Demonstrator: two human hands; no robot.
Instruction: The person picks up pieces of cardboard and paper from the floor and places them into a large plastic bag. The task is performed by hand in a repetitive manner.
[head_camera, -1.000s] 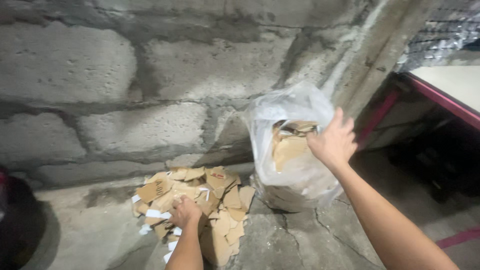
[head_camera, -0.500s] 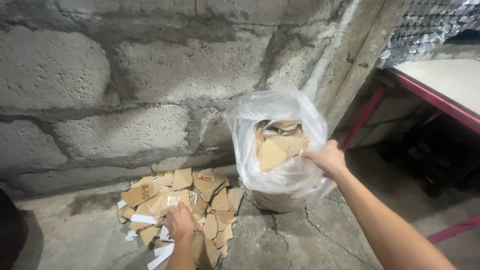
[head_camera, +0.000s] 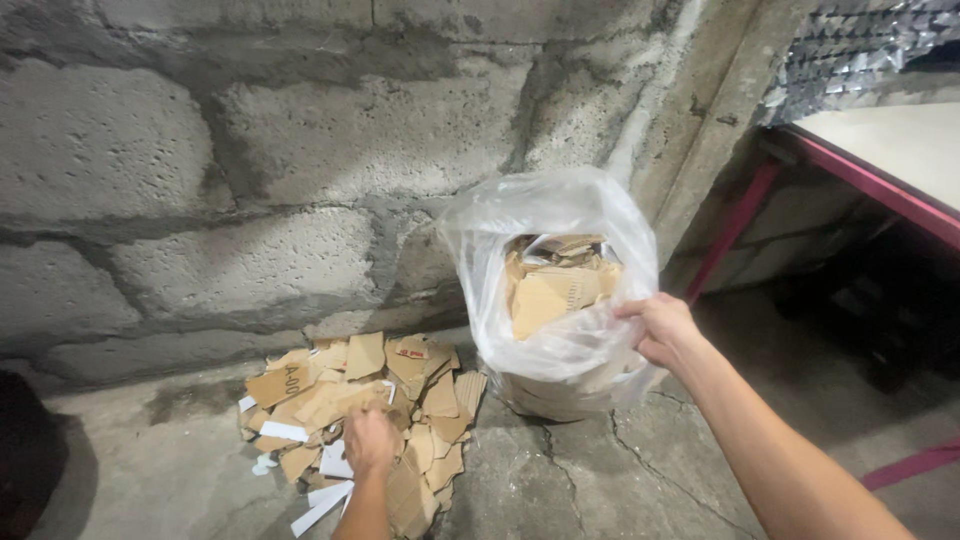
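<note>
Overall, a wall (head_camera: 300, 150) of rough grey blocks is seen to close off the back of a cracked concrete floor (head_camera: 620, 480), and everything in hand is gathered along the floor's back edge, at the foot of that wall. At the right edge a table (head_camera: 890, 150) with a pale top and red frame is noted, well apart from the work.

A clear plastic bag (head_camera: 560, 300) is stood upright on the floor, just beside the wall's corner post, already partly filled with cardboard offcuts. Its near rim is gripped and drawn outward by the right hand (head_camera: 665, 328), fingers closed on the plastic; the mouth appears to be held wide so that pieces can be dropped in freely.

To the bag's left, touching its base, a pile of cardboard scraps (head_camera: 360, 400) with a few white strips is spread flat on the floor. The left hand (head_camera: 370, 440) is lowered onto the pile's near side, fingers curled down among the pieces; whether any are actually clasped cannot be told.
</note>
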